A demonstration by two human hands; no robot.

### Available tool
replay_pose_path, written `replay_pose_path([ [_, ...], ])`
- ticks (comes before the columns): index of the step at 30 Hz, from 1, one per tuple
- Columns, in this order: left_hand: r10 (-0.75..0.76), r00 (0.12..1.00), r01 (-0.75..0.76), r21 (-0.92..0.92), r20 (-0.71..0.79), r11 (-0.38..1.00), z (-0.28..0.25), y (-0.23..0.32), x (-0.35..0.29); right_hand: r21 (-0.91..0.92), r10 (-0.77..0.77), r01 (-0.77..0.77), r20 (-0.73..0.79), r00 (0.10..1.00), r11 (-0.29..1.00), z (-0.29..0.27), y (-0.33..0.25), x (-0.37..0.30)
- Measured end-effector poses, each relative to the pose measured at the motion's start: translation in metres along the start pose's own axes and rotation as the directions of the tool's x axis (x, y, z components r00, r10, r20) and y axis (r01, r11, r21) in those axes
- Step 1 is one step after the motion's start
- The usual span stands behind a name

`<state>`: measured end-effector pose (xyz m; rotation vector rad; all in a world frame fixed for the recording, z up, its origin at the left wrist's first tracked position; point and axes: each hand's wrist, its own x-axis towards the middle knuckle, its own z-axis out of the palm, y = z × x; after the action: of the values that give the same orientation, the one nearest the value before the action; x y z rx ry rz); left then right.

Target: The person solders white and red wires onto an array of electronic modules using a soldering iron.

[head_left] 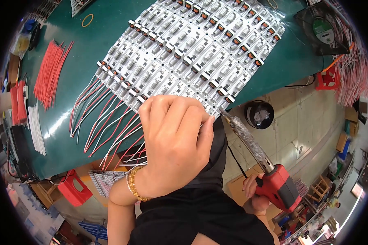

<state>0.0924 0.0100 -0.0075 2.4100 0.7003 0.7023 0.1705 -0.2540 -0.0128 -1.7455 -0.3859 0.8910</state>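
Note:
A large panel of white circuit boards point(180, 77) lies on a green table, with rows of small dark and orange parts. My left hand point(176, 130) is over its near edge, fingers curled and pinched together; what they hold, if anything, is hidden beneath. Red and white wires point(98, 122) hang from the panel's near left edge and pass behind this hand. My right hand point(256, 191) grips a red and black soldering gun point(280, 185). The gun's long metal barrel points up and left, its tip close to the panel's near right corner.
Bundles of red wires point(51, 75) and white wires point(37, 130) lie on the green table point(84, 45) at the left. A black fan-like device point(325, 30) stands far right beside hanging wires. A black bin point(259, 114) and red stools point(74, 188) are below table height.

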Motion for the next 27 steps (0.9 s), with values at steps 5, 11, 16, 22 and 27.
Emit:
replay_pose_path([
  [5,-0.023,1.000,0.023,-0.006,0.022,1.000,0.001,0.003,0.001,0.083,-0.036,0.033,0.040,0.999,0.996,-0.002,0.007,0.005],
  [11,-0.035,0.999,0.036,-0.022,0.034,0.999,0.003,0.005,0.005,0.043,-0.234,0.237,-0.067,0.970,0.971,-0.012,0.035,-0.007],
  [16,-0.031,1.000,0.031,-0.016,0.006,0.999,0.003,0.000,0.003,0.244,-0.018,0.000,0.072,0.997,0.970,0.000,-0.006,0.009],
  [22,-0.030,1.000,0.030,0.005,-0.007,1.000,-0.002,-0.003,0.000,0.331,-0.423,0.384,0.052,0.905,0.862,0.025,0.007,0.036],
  [27,0.027,0.985,-0.051,-0.136,-0.173,0.989,-0.029,-0.019,-0.005,0.276,-0.573,0.574,-0.091,0.814,0.771,0.011,0.021,0.064],
])
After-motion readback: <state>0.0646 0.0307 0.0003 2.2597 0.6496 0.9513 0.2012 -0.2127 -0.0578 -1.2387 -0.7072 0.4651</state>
